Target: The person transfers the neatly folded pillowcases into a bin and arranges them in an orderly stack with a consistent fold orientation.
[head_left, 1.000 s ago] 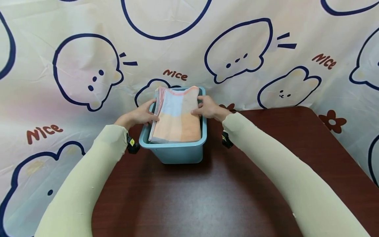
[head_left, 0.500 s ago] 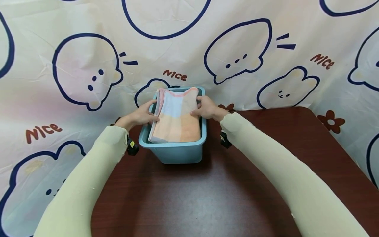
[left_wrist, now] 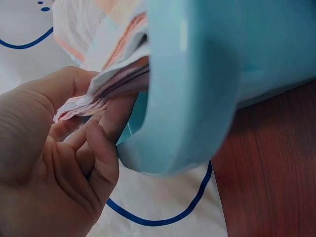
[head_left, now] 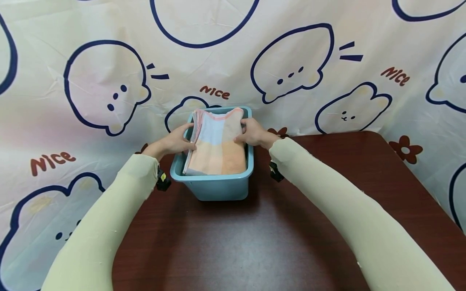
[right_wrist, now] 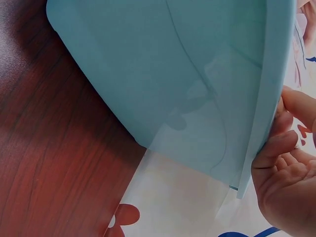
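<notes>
A folded shirt (head_left: 216,145) in pastel blocks of blue, beige and orange, with a pink neckline, lies in a light-blue plastic bin (head_left: 222,188). My left hand (head_left: 175,141) pinches its left edge, thumb on top and fingers underneath. The left wrist view shows several cloth layers (left_wrist: 121,81) between thumb and fingers, beside the bin's rim (left_wrist: 173,98). At the opposite edge my right hand (head_left: 255,132) grips the shirt with the thumb on its face. In the right wrist view the bin wall (right_wrist: 163,74) hides most of the cloth, and those fingertips are partly covered.
The bin stands at the back of a dark-red wooden table (head_left: 240,242). Behind it hangs a pale backdrop (head_left: 204,68) printed with blue cartoon outlines and flowers. Each wrist wears a small black camera (head_left: 163,180).
The shirt's upper edge sits very slightly lower in the bin. Both hands keep their hold at the sides, and the view has shifted a little.
</notes>
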{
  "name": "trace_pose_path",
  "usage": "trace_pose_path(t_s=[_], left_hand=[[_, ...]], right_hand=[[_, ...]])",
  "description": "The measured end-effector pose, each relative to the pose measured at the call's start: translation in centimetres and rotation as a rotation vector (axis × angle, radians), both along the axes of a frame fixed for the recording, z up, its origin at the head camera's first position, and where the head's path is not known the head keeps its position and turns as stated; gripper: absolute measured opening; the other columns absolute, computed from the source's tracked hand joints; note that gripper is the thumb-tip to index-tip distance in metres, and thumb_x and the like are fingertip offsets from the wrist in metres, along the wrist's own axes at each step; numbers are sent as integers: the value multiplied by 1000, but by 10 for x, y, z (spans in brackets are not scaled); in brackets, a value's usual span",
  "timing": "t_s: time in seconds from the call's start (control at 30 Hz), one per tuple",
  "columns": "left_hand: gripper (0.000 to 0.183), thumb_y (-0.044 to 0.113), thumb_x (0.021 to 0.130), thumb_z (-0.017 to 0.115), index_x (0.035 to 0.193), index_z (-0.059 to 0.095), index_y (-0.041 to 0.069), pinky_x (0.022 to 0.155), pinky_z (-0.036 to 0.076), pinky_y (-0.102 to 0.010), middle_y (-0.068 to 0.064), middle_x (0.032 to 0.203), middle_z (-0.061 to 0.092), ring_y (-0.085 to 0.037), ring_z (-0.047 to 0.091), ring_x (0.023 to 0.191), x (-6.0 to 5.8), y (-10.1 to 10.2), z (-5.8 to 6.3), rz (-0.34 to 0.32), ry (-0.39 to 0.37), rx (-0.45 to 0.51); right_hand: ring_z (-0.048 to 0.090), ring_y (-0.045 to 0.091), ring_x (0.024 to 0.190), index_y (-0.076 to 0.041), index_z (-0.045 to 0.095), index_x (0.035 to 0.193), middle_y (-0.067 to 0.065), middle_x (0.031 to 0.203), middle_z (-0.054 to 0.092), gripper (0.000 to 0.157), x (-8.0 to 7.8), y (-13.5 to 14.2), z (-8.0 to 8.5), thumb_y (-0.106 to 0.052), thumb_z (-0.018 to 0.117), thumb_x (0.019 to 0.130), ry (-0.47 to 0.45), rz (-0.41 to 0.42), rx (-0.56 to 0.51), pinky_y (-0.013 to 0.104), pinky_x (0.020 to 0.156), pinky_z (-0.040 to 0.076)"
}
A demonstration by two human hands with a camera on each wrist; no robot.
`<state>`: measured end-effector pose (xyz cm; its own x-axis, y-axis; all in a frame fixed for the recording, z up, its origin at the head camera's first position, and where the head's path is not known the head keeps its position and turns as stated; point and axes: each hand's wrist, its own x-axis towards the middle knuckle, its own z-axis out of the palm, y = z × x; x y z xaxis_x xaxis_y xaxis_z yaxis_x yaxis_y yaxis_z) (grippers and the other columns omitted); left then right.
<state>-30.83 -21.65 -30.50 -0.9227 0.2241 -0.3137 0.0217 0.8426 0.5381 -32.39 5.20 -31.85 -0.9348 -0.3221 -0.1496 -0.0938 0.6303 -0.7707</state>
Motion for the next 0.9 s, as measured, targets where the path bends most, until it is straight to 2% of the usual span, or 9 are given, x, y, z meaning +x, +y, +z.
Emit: trace_pose_path(t_s=[0.23, 0.37, 0.63, 0.73, 0.9], left_hand=[[86, 23, 93, 62, 157, 4, 19, 63, 47, -27, -23, 126, 57, -23, 63, 87, -3, 0, 0, -19, 3, -28], [88, 23, 93, 62, 157, 2, 18, 65, 48, -27, -24, 125, 59, -24, 64, 88, -5, 1, -1, -27, -14, -29], [90, 24, 92, 64, 157, 2, 17, 64, 47, -28, -23, 120, 65, -21, 66, 84, -5, 2, 0, -33, -17, -40], [91, 23, 92, 64, 157, 1, 15, 64, 48, -29, -23, 119, 66, -21, 67, 84, -4, 3, 2, -44, -20, -49], [92, 22, 92, 65, 157, 0, 14, 67, 49, -29, -23, 117, 67, -20, 68, 83, -3, 4, 3, -41, -30, -60]], right_hand=[[56, 17, 69, -7, 53, 111, 1, 71, 48, 30, 0, -2, 2, -15, 70, 88, -10, -1, 8, 22, 59, 46], [51, 13, 63, -6, 52, 114, 1, 70, 45, 33, 2, -1, 3, -14, 70, 88, -11, 0, 10, 22, 58, 44], [52, 13, 70, -5, 46, 135, 2, 78, 49, 49, 4, -3, 6, -10, 66, 90, -31, 15, 26, 21, 63, 45], [53, 14, 71, -5, 49, 133, 3, 80, 52, 46, 4, -3, 6, -9, 66, 90, -32, 16, 33, 22, 63, 45], [54, 15, 66, -3, 53, 120, 4, 73, 52, 34, 4, -3, 7, -6, 66, 89, -17, 27, 24, 24, 61, 45]])
